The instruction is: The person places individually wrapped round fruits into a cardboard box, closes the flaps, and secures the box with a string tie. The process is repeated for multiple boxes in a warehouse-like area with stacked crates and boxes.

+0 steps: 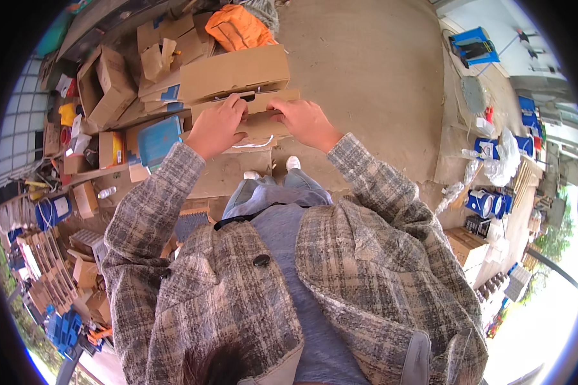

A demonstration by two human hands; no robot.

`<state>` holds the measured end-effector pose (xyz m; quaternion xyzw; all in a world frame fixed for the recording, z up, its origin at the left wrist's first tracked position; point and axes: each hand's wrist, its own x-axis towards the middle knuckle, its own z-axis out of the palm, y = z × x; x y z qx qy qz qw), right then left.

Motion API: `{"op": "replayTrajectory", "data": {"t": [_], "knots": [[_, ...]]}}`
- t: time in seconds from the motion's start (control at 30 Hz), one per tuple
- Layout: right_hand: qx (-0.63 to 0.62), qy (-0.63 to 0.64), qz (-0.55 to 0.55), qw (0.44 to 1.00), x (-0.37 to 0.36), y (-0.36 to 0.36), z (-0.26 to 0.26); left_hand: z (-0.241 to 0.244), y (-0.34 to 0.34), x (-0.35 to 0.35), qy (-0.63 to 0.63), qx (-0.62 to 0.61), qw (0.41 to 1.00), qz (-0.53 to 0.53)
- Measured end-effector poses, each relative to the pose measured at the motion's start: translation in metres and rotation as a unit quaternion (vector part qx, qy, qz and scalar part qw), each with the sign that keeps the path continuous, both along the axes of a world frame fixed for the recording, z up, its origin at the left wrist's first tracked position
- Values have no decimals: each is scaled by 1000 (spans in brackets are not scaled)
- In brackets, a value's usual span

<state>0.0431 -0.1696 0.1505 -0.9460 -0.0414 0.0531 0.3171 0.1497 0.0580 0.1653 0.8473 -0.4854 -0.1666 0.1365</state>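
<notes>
A cardboard box (pixel 236 72) stands before me, its large far flap raised and a dark slot showing near its middle. My left hand (pixel 217 124) rests on the box's near part, with fingers curled at the edge beside the slot. To the right of it, my right hand (pixel 308 121) has its thumb and fingers closed on the cardboard edge. A white cord (pixel 255 144) hangs in a curve on the near side of the box, just below my left thumb. The inside of the box is mostly hidden.
Flattened cardboard and an orange bag (pixel 240 28) lie beyond the box. Open cartons (pixel 108 89) and a blue plastic tray (pixel 159 140) are at the left, with a wooden pallet (pixel 50 272) farther down. Blue buckets (pixel 481 203) and clear plastic wrap (pixel 503 161) stand at the right.
</notes>
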Motion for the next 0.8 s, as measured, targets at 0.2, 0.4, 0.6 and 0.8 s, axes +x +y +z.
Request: {"op": "replayTrajectory", "data": {"t": [0.2, 0.4, 0.6, 0.8], "knots": [[-26, -222, -56, 973, -15, 24, -12, -25, 22, -13, -168, -142, 975, 30], [-57, -164, -75, 982, -8, 33, -10, -31, 39, -43, -253, -36, 964, 70], [16, -166, -92, 982, 16, 25, -21, -36, 25, 5, -100, 4, 995, 21], [-3, -214, -8, 977, 24, 1, -33, -31, 12, 48, 113, 36, 993, -10]]}}
